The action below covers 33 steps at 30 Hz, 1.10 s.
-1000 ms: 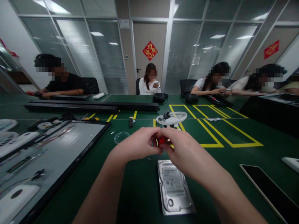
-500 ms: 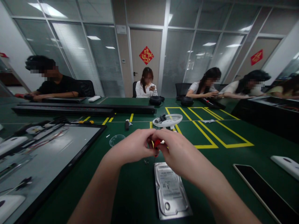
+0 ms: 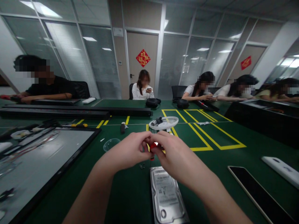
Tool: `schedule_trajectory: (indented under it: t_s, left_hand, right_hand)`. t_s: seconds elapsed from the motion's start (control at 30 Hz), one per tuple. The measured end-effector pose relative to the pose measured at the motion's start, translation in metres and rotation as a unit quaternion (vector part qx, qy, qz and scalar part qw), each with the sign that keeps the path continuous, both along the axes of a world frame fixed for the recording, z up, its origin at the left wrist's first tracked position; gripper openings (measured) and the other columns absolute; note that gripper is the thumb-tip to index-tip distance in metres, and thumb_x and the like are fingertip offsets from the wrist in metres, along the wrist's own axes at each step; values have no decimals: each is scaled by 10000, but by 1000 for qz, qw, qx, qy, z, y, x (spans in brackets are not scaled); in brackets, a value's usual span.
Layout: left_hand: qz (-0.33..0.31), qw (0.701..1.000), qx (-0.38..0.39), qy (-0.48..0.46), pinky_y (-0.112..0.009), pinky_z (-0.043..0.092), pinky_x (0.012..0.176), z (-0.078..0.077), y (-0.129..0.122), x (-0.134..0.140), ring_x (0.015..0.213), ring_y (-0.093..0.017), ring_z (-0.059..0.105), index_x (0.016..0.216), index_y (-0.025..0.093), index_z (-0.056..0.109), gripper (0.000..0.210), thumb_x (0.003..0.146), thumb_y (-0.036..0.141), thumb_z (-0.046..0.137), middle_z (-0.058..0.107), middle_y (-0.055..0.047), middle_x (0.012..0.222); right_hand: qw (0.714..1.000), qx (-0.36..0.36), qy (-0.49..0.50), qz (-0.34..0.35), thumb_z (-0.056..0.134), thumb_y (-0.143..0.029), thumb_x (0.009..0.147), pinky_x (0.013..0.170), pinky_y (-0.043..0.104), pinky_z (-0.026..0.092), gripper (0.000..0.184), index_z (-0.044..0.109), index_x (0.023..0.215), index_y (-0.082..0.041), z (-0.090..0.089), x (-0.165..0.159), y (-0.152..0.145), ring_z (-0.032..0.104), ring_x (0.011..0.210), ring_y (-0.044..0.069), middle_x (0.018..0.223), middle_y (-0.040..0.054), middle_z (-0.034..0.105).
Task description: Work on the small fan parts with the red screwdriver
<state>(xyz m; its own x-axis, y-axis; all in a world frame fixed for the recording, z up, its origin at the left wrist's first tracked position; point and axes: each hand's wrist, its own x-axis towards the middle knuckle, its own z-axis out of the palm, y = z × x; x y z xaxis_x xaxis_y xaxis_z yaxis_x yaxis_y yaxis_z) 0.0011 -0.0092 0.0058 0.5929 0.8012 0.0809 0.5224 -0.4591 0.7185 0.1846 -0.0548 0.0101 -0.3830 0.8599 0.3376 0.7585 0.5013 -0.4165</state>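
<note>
A silver hard drive [image 3: 167,194] lies flat on the green table, label side up. Above its far left corner is a small red screwdriver [image 3: 153,146], upright, its thin shaft pointing down at that corner; whether the tip touches a screw is too small to tell. My right hand [image 3: 173,149] pinches the red handle from the right. My left hand [image 3: 132,152] curls in from the left, its fingers closed about the same handle and meeting the right fingers. Several tiny screws [image 3: 142,166] lie on the table just left of the drive.
At left lies a large display panel [image 3: 58,155] with loose wires. A clear plastic dish [image 3: 111,145] and a white basket [image 3: 174,121] holding dark parts stand beyond my hands. A phone [image 3: 259,193] and a white device [image 3: 280,169] lie right. Several people sit across the table.
The view has turned slightly, so the drive, table items and people appear a little further left and lower. Both hands stay closed around the screwdriver above the drive's corner.
</note>
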Motion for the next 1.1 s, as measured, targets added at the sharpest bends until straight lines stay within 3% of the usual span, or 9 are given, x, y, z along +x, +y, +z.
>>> schedule_trajectory:
  t_s: [0.13,0.33,0.53,0.7,0.93,1.1]
  left_hand:
    - [8,1000,-2,-1,-264,401,633,-1,2,2,739,-153,565,967,181,659,269,700,170,688,654,14,851]
    - [-15,1000,3,-7,-282,436,703,0,-1,2,808,-168,595,1035,201,663,291,746,180,652,684,6,934]
    - [5,1000,-20,-17,-269,426,655,-6,2,5,756,-159,585,1026,188,646,315,712,174,674,661,14,868]
    - [-3,1000,-14,-5,-270,417,644,-5,2,4,740,-157,568,1066,208,682,315,753,197,651,660,18,854]
    - [3,1000,-14,-14,-260,389,629,-4,2,7,733,-150,556,954,171,671,260,697,144,649,649,11,837]
    - [-5,1000,-13,-10,-267,415,658,-2,0,7,757,-162,576,999,180,684,272,728,177,661,675,-1,873]
  right_hand:
    - [999,-4,10,-35,685,-168,908,711,318,393,79,672,981,-197,-1,-4,3,590,838,183,958,38,637]
    - [999,13,19,26,585,-32,902,757,310,408,210,657,978,-214,-5,-2,3,594,885,173,969,20,650]
    - [999,-6,15,-35,649,-143,920,744,328,414,82,676,974,-197,-1,-2,4,601,865,189,989,46,640]
    - [1000,-23,9,0,526,-24,925,780,331,437,251,699,1006,-187,3,0,3,606,890,185,978,53,639]
    - [999,-3,14,-34,669,-130,899,720,327,408,63,665,927,-186,-2,-3,5,582,835,182,958,39,632]
    - [1000,1,11,19,590,-10,875,769,321,427,214,673,953,-191,-1,0,4,590,893,182,970,43,643]
